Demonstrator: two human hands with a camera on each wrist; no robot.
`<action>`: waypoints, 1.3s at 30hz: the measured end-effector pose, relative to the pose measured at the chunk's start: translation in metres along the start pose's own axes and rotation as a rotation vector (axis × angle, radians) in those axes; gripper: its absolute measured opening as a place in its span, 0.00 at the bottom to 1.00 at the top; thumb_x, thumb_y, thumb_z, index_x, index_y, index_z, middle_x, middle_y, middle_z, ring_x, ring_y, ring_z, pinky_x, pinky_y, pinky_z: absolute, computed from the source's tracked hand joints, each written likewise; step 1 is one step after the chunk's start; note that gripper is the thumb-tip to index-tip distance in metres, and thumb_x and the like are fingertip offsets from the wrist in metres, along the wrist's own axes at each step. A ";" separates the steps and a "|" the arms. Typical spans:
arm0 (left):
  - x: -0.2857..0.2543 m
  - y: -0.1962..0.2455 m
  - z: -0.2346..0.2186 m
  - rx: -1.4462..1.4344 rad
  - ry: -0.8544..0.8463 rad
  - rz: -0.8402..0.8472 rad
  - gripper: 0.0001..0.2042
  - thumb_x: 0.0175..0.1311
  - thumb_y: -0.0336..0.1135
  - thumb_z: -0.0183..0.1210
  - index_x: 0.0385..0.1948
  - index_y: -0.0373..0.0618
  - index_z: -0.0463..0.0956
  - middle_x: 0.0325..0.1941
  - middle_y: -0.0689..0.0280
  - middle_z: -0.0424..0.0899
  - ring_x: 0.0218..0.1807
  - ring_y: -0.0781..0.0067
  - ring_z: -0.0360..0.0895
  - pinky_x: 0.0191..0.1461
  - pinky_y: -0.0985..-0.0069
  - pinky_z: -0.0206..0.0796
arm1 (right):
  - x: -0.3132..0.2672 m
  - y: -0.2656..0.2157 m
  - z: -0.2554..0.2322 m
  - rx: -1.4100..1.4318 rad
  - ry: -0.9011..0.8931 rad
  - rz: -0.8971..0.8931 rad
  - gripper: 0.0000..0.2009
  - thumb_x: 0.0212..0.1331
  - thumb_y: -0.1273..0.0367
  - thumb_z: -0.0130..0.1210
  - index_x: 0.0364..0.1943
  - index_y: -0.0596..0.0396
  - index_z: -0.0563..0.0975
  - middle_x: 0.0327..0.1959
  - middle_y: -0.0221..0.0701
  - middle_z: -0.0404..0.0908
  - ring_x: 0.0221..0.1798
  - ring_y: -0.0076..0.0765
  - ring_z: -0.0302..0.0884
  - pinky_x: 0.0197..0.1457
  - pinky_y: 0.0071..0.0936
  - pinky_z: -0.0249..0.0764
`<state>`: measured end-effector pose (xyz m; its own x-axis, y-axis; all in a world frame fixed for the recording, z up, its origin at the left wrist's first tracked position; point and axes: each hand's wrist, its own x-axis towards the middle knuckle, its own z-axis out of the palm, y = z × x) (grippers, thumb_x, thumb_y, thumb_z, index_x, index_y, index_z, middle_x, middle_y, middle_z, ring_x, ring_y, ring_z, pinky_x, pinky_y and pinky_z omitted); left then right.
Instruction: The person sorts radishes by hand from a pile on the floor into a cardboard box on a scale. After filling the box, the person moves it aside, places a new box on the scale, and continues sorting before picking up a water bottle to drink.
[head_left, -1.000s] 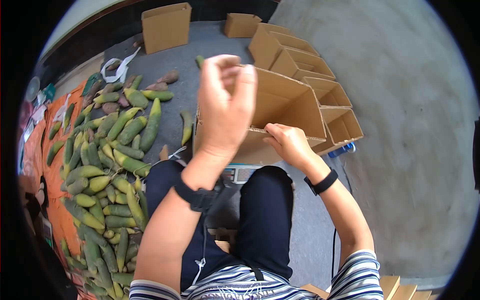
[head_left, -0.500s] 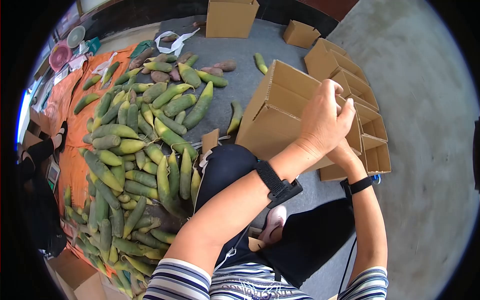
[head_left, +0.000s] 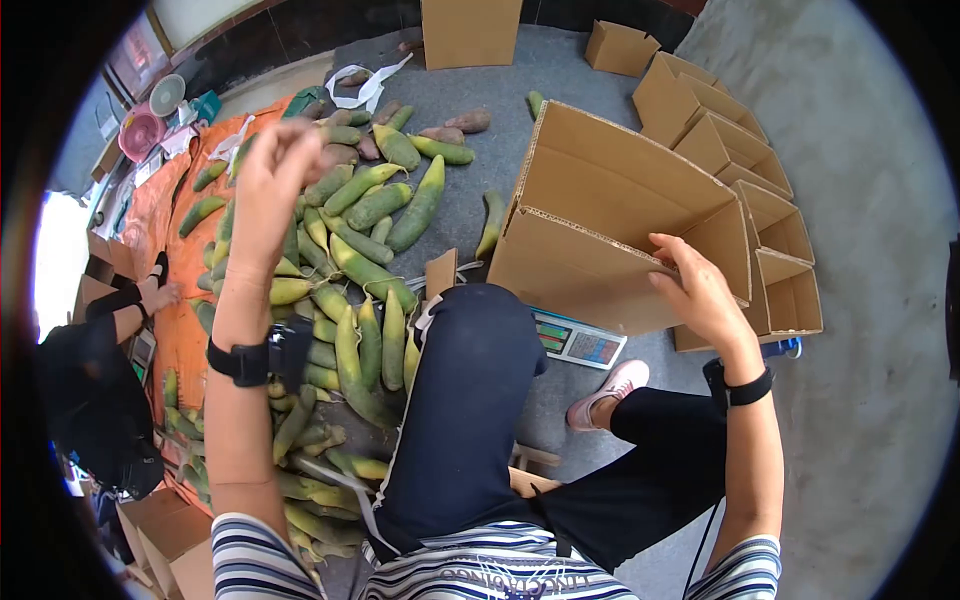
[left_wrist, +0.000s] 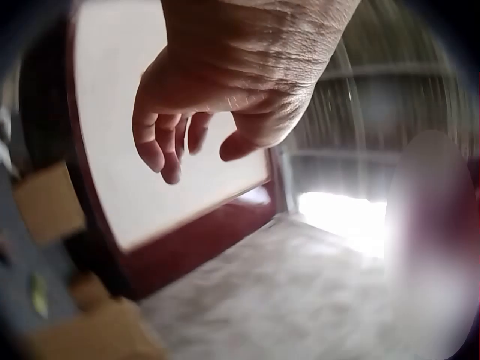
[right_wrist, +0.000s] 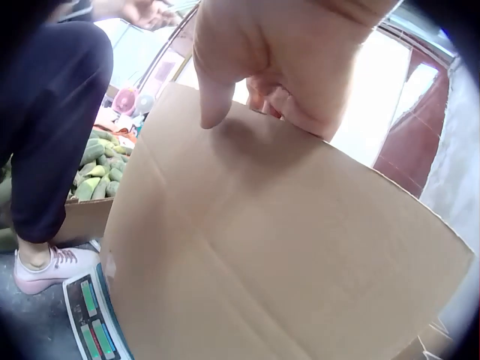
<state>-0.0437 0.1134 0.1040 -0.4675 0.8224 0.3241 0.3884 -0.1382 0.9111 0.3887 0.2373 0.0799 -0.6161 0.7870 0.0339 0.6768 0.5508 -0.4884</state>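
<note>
A tall open cardboard box (head_left: 590, 265) stands on a digital scale (head_left: 578, 340) in front of my knees. My right hand (head_left: 705, 295) holds the near wall's rim, its thumb (right_wrist: 216, 105) outside and the other fingers over the edge. Over to the left, my left hand (head_left: 268, 195) is raised above a large pile of long green radishes (head_left: 365, 260) and is blurred in the head view. Its fingers (left_wrist: 171, 161) hang loosely curved with nothing between them in the left wrist view.
Several open cardboard boxes (head_left: 735, 150) line the right side, beside a grey wall (head_left: 860, 250). Another box (head_left: 470, 35) stands at the back. An orange sheet (head_left: 185, 280) lies under the pile's left part, where another person (head_left: 95, 390) is partly visible. A white plastic bag (head_left: 370, 90) lies beyond the radishes.
My left hand has moved from beside the right hand at the box, leftward over the radishes. The right hand stays at the near rim. The head view has turned left since one second ago.
</note>
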 end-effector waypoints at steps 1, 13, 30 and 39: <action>0.004 -0.050 -0.023 0.303 -0.051 0.018 0.11 0.67 0.40 0.55 0.40 0.41 0.74 0.35 0.67 0.79 0.36 0.77 0.75 0.44 0.77 0.67 | -0.003 0.008 -0.002 -0.057 0.016 -0.004 0.21 0.58 0.69 0.56 0.56 0.59 0.71 0.52 0.45 0.79 0.56 0.48 0.76 0.59 0.38 0.71; -0.163 -0.304 0.007 1.101 -0.402 -0.536 0.28 0.51 0.39 0.66 0.54 0.40 0.65 0.55 0.47 0.74 0.57 0.47 0.72 0.58 0.58 0.67 | -0.022 0.030 -0.009 -0.222 0.043 -0.001 0.14 0.58 0.69 0.56 0.47 0.59 0.75 0.44 0.43 0.82 0.52 0.49 0.78 0.55 0.40 0.73; -0.191 -0.299 0.012 0.974 -0.468 -0.615 0.23 0.46 0.42 0.66 0.43 0.39 0.74 0.43 0.45 0.80 0.47 0.43 0.78 0.52 0.58 0.71 | -0.026 0.044 0.000 -0.284 0.132 -0.033 0.13 0.56 0.68 0.59 0.44 0.59 0.76 0.40 0.42 0.82 0.47 0.48 0.79 0.50 0.40 0.74; -0.249 -0.203 0.008 0.647 -0.475 -0.407 0.20 0.55 0.43 0.63 0.44 0.41 0.72 0.40 0.47 0.82 0.43 0.41 0.79 0.44 0.58 0.70 | -0.030 0.051 -0.001 -0.364 0.233 -0.036 0.12 0.55 0.67 0.59 0.42 0.57 0.76 0.36 0.39 0.80 0.44 0.47 0.79 0.48 0.40 0.74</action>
<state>0.0005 -0.0592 -0.1633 -0.3450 0.9010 -0.2629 0.7025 0.4336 0.5643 0.4419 0.2418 0.0553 -0.5628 0.7841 0.2616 0.7801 0.6085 -0.1455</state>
